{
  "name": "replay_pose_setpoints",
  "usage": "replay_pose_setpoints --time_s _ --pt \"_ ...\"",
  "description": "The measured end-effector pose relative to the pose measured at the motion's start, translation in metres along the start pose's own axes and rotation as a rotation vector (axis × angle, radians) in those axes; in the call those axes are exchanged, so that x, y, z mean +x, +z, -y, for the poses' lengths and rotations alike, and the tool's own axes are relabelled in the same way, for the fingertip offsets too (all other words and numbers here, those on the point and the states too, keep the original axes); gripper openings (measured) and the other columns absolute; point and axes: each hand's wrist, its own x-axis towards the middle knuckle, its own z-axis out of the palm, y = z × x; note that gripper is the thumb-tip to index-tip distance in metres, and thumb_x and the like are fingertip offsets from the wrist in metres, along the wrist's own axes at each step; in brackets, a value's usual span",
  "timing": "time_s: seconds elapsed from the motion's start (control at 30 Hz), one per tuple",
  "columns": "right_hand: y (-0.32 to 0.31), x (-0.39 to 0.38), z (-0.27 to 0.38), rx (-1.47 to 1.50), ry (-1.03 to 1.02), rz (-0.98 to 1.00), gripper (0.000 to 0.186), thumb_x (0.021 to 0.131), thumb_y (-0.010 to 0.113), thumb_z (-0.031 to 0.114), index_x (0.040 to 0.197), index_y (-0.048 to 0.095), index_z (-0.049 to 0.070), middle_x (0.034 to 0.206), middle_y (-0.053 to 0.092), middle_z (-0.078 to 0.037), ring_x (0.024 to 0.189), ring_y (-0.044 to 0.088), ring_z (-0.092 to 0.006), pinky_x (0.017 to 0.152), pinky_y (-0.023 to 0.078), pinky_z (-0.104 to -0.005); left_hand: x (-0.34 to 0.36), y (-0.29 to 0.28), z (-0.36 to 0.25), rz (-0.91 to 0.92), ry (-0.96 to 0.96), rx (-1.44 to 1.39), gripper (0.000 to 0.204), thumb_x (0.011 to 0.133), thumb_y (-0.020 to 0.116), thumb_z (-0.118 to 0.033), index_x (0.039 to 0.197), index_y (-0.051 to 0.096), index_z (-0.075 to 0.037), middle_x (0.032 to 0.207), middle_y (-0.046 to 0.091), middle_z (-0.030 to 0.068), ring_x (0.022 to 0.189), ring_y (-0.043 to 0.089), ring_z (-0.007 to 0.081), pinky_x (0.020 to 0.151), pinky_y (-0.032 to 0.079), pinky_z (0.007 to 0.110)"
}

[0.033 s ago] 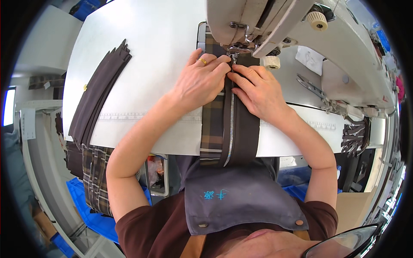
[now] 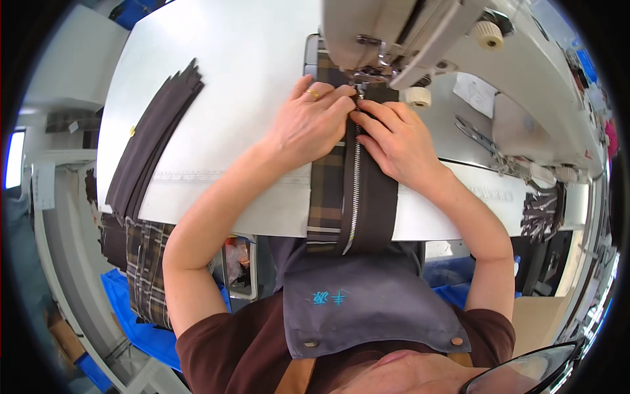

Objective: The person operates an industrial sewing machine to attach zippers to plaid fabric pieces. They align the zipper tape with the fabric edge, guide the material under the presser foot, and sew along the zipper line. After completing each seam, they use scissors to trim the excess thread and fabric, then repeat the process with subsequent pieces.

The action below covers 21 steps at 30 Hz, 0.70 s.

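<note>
Clock: I take 12 as the top of my head view, away from the wearer.
Left hand (image 2: pixel 312 121): at 12, I see it resting palm down, fingers bent, tips by the zipper's upper end.
Right hand (image 2: pixel 397 141): at 2, laid on the dark brown cloth (image 2: pixel 380 190), fingertips pointing to the zipper, thumb spread below them.
Grip: the hands' fingertips nearly meet; I cannot tell whether either pinches the cloth or only presses it.
Zipper (image 2: pixel 356 177): metal-toothed, running from 1 down to 5, with plaid cloth (image 2: pixel 325 190) along its left side.
Sewing machine (image 2: pixel 545 98): pale, filling 1 to 3, its presser foot (image 2: pixel 361 88) just beyond the fingertips.
Snips (image 2: pixel 476 136): silver, at 2, under the machine's arm.
Bunched zippers (image 2: pixel 541 213): at 3, by the white table's edge (image 2: pixel 453 233).
Dark strips (image 2: pixel 154 141): stacked near 10, well apart from the hands.
</note>
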Motion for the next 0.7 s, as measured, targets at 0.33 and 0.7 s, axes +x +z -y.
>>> replay_pose_setpoints --time_s 0.33,0.7 --pt "0.0 -0.004 0.001 0.018 0.003 0.013 0.035 0.077 0.068 0.011 0.111 0.062 0.006 0.118 0.058 -0.007 0.097 0.053 -0.0257 0.085 0.045 -0.0356 -0.065 -0.066 0.021 0.151 -0.145 0.352 0.027 0.084 0.063 -0.021 0.108 0.061 -0.01 0.117 0.06 0.0033 0.115 0.052 0.0203 0.099 0.033 0.053" --pt "0.002 -0.003 0.0 0.02 -0.023 -0.009 0.034 0.078 0.068 0.011 0.111 0.063 0.006 0.117 0.059 -0.006 0.097 0.054 -0.0257 0.085 0.045 -0.0352 -0.145 -0.139 0.12 -0.291 -0.815 -0.091 0.03 0.081 0.07 -0.023 0.104 0.067 -0.004 0.112 0.065 0.01 0.101 0.062 0.0207 0.089 0.046 0.031"
